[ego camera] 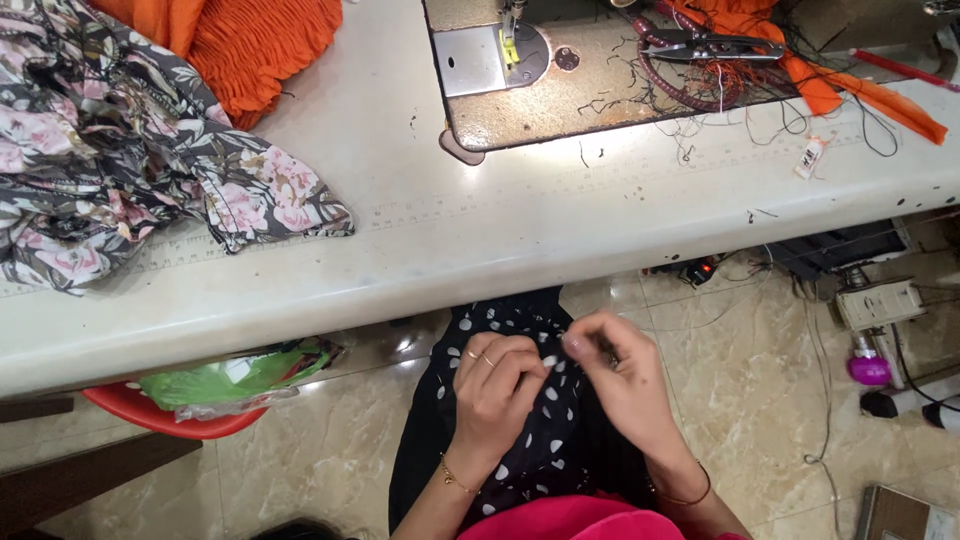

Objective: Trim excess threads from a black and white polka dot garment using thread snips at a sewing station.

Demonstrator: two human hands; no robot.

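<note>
Both hands pinch a black white-dotted fabric (540, 400) in the lap, below the table (480, 240) edge: left hand (497, 385) and right hand (620, 375) closed on it, fingertips nearly meeting. Floral cloth (120, 150) lies on the table; marbled tiles (330, 450) cover the floor.

The black fabric with white polka dots (520, 440) lies draped over the person's lap, near the bottom middle of the scene, just below the near edge of the sewing table. It hangs in soft folds toward the floor, and its far end reaches up under the table edge. Its upper middle part is bunched and pinched between fingers.
</note>
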